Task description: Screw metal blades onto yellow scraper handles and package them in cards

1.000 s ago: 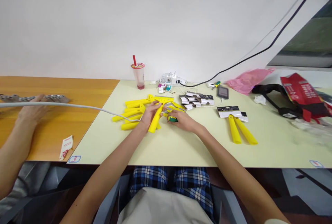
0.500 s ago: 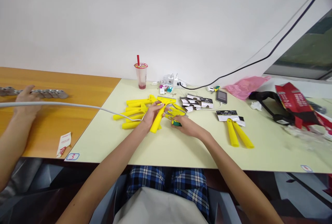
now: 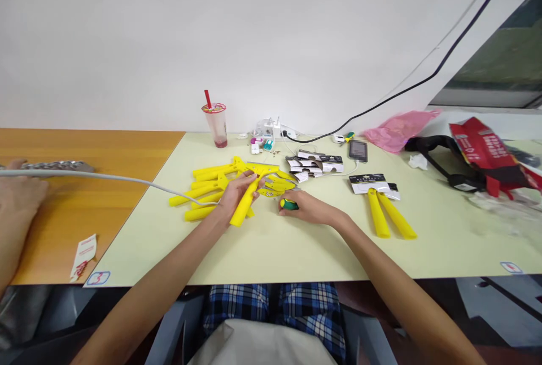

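My left hand (image 3: pixel 237 191) is closed around a yellow scraper (image 3: pixel 244 202), its handle slanting down toward me and a wide head at the top. In my right hand (image 3: pixel 305 207) is a screwdriver (image 3: pixel 289 205) with a green and yellow handle; its shaft I cannot make out. The two hands are apart. Beside and behind my left hand lie several yellow handles (image 3: pixel 198 191) in a loose pile. Flat yellow head pieces (image 3: pixel 277 185) lie between the hands, just beyond them. Some small bits on the table are too small to name.
Black-and-white cardboard packages (image 3: pixel 315 166) lie behind my right hand. Two carded yellow handles (image 3: pixel 378 215) are to the right. A drink cup (image 3: pixel 217 128), a power strip (image 3: pixel 271 128) and a pink bag (image 3: pixel 398 131) line the wall. A white cable (image 3: pixel 127 177) crosses at left, near another person's hand (image 3: pixel 19 196).
The view has shifted slightly. My right hand with the screwdriver is now a little farther from the scraper. My left hand still grips the scraper.
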Demonstrator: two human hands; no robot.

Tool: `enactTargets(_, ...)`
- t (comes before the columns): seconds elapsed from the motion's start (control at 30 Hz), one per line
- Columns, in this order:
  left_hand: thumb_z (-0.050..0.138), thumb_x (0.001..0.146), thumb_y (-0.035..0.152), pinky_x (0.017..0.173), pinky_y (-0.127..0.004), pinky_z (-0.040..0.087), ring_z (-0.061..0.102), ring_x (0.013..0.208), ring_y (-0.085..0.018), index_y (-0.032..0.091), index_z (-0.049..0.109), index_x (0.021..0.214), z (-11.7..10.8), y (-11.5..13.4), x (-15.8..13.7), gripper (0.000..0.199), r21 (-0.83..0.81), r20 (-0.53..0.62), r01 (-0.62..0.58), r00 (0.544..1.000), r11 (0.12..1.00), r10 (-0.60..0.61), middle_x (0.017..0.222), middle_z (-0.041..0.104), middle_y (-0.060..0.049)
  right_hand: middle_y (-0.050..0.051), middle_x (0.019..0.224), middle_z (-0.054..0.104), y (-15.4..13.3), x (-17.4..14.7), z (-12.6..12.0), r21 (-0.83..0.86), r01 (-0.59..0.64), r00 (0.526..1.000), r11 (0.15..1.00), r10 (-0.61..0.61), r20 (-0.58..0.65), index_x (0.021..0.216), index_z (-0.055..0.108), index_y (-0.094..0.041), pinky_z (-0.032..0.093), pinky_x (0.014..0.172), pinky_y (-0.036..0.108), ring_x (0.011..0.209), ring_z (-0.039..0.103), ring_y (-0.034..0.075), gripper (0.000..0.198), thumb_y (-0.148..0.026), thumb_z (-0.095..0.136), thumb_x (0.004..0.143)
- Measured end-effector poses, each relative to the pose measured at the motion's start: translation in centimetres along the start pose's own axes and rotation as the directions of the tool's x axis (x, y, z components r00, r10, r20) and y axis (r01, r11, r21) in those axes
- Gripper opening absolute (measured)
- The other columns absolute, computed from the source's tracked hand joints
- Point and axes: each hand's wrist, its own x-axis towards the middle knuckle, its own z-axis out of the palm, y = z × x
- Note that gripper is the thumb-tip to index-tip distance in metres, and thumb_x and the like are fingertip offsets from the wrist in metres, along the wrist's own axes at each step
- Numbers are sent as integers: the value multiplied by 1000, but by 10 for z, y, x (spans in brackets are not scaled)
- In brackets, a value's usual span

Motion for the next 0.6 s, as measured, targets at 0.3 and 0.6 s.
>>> enactTargets(0.3,85,76,10,41,-18,47,70,64,-13,22,62,101,2,8,-5,36,119,-3,76,997,990,-76,91,69,-3,6,108,76,17,4,-8,77,-17,994,997,9,105,96,73,-23,50,88,35,98,69,25,15,-38,76,98)
enactTargets(0.6,82,81,13,40,-18,45,69,73,-14,23,68,104,-10,12,-9,30,98,-47,64,997,993,-59,97,65,-4,9,113,73,18,-14,-2,46,-111,990,993,107,87,101,70,-27,51,87,39,103,70,29,12,-35,63,105)
